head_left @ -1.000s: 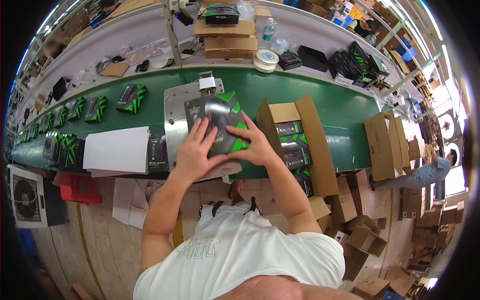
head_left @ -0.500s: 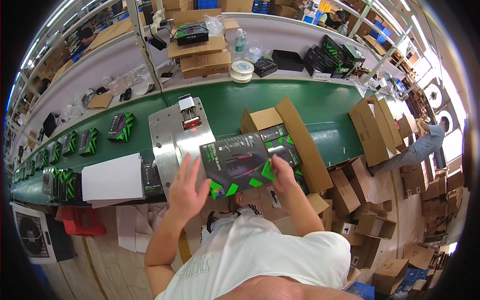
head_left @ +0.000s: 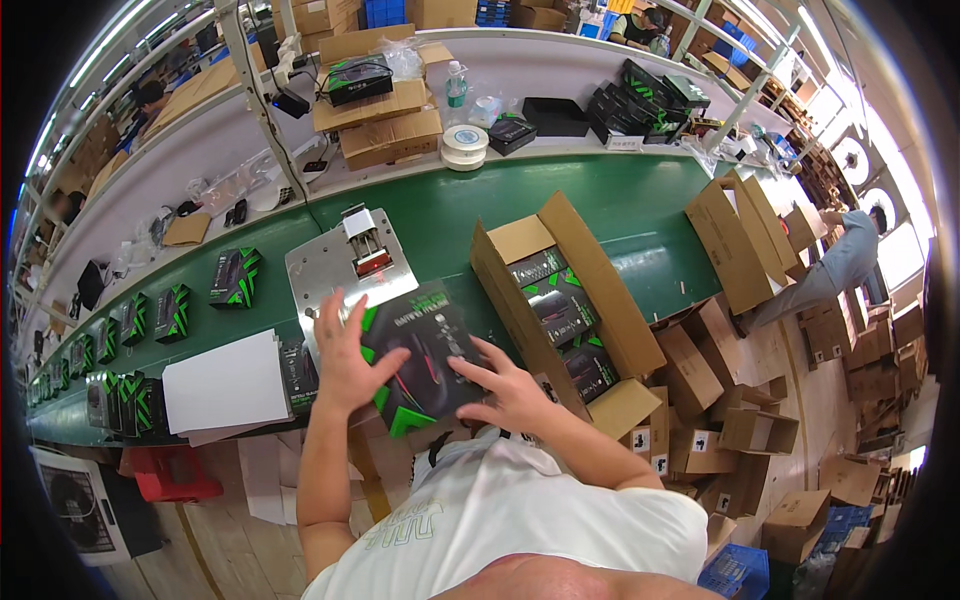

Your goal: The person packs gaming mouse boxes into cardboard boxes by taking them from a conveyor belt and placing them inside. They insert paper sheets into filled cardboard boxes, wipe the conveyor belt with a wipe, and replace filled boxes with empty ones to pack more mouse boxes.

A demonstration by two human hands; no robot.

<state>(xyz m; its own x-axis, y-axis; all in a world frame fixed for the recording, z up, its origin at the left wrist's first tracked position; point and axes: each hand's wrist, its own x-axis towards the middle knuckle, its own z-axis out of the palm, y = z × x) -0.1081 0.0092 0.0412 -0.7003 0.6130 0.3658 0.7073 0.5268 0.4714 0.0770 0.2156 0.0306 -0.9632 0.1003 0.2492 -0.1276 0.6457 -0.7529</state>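
A black and green mouse box (head_left: 425, 345) is held tilted in front of me, between the metal plate and the open carton. My left hand (head_left: 345, 365) grips its left edge, the thumb lying over the printed face. On the other side, my right hand (head_left: 510, 395) has its fingertips and thumb against the box's right part. The metal plate (head_left: 315, 265) carries a small device (head_left: 366, 245) with a red part. To the right stands the open brown carton (head_left: 625, 325), holding several similar mouse boxes (head_left: 560, 310).
A stack of white sheets (head_left: 222, 375) lies left of the plate. Several mouse boxes (head_left: 235, 278) stand along the green bench (head_left: 430, 210). Another open carton (head_left: 735, 250) stands right, with a person (head_left: 845, 255) beyond it. A white round spool (head_left: 464, 147) sits on the back ledge.
The mouse box has moved left, off the carton, and turned. My left hand has come onto its left edge. The view has shifted slightly, and the carton's contents now show.
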